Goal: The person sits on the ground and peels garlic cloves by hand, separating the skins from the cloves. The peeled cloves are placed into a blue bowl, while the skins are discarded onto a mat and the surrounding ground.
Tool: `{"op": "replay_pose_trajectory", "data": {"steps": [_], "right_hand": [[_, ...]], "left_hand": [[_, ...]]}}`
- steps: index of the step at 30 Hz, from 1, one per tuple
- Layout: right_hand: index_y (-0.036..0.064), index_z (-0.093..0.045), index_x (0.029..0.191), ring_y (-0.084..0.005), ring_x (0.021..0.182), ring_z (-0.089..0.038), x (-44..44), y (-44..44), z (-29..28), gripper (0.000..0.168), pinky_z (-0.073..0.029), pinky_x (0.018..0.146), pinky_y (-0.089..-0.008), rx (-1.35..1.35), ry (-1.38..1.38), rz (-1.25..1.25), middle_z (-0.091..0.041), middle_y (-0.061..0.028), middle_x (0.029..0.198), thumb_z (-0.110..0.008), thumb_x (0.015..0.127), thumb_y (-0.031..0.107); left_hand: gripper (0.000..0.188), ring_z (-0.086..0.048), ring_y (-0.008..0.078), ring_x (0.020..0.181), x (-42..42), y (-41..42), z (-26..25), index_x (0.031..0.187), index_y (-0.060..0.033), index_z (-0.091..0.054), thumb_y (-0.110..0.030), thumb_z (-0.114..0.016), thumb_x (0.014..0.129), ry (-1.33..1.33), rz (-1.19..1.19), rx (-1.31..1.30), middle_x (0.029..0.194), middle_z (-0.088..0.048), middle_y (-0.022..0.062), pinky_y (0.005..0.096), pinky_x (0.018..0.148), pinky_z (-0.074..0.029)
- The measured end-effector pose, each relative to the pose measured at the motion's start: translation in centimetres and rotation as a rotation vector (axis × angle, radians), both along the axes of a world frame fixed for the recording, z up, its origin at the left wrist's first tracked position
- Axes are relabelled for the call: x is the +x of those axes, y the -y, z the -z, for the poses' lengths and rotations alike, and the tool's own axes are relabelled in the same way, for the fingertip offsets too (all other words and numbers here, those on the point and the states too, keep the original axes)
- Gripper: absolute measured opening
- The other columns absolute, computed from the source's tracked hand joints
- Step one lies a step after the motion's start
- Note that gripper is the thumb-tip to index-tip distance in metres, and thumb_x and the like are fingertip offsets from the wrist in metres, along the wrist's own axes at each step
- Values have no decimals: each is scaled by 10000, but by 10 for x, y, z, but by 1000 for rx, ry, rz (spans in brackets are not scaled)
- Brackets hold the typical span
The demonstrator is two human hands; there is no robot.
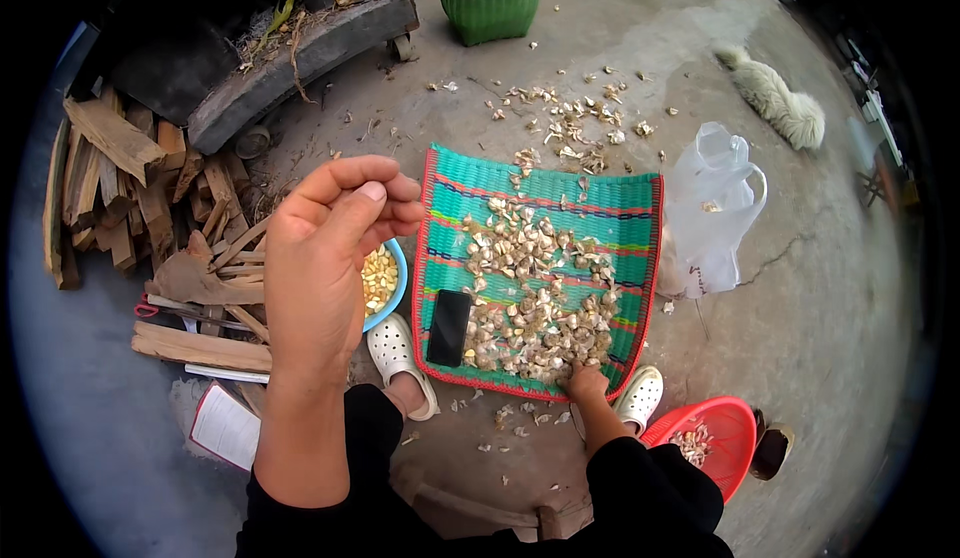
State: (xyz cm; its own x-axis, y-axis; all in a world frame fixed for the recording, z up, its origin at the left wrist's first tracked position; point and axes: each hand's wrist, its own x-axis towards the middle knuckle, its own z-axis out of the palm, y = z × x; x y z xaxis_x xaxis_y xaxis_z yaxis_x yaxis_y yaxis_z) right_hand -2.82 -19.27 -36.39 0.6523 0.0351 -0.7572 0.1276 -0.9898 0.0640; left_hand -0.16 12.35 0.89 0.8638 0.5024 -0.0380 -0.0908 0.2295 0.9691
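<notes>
Garlic bulbs and loose cloves (525, 250) lie spread over a green woven plastic mat (637, 220) with a red edge. My left hand (337, 243) is raised to the left of the mat, close to the camera, its fingers curled and the thumb near them; whether something small is between them cannot be told. Down at the mat's near right edge, my right hand (586, 384) touches the garlic, its fingertips partly hidden. A black smartphone (449, 328) lies on the mat's left side. Behind my left wrist shows a blue bowl (403, 276) of peeled cloves (379, 280).
Split firewood (150, 183) is piled at the left, near an open booklet (225, 424). A red plastic basket (731, 438) holds cloves at the lower right. A plastic bag (709, 213), a fluffy white animal (780, 100) and a green basket (489, 14) stand or lie farther off.
</notes>
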Motion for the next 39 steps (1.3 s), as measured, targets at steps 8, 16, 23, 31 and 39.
{"op": "replay_pose_trajectory", "data": {"steps": [8,16,23,31,39], "right_hand": [[132,-594,1054,-291,967,-598,5,4,21,455,-483,807,-396,195,36,-93,-626,-136,1023,-670,717,428],[76,-599,961,-295,864,-619,-1,-1,16,394,-491,757,-393,438,11,49,-642,-135,897,-733,661,293],[54,-613,1070,-132,735,-588,61,-11,-61,366,-486,613,-272,1008,-313,717,-634,-40,823,-704,716,68],[56,-594,1128,-123,1102,-478,98,-42,-316,349,-437,879,-269,1676,-231,244,-492,-34,1196,-603,798,-58],[25,-488,1191,-154,1073,-511,49,-42,-350,475,-455,885,-296,1992,46,552,-487,-85,1214,-639,757,-95]], "left_hand": [[160,-613,161,769,5,17,1,984,38,-576,-30,-484,872,-50,87,32,879,-628,109,283,754,-500],[147,-604,139,771,6,28,9,970,26,-583,-25,-485,874,-100,189,21,868,-628,89,268,737,-488],[148,-595,107,773,9,53,21,987,33,-585,-13,-507,870,-138,380,229,862,-624,59,254,696,-495],[255,-587,135,774,0,79,14,1072,6,-563,-110,-585,846,-214,523,535,910,-626,95,278,663,-476],[289,-569,60,771,-3,102,6,1110,19,-527,-16,-603,833,-59,689,-6,875,-592,37,203,650,-473]]}}
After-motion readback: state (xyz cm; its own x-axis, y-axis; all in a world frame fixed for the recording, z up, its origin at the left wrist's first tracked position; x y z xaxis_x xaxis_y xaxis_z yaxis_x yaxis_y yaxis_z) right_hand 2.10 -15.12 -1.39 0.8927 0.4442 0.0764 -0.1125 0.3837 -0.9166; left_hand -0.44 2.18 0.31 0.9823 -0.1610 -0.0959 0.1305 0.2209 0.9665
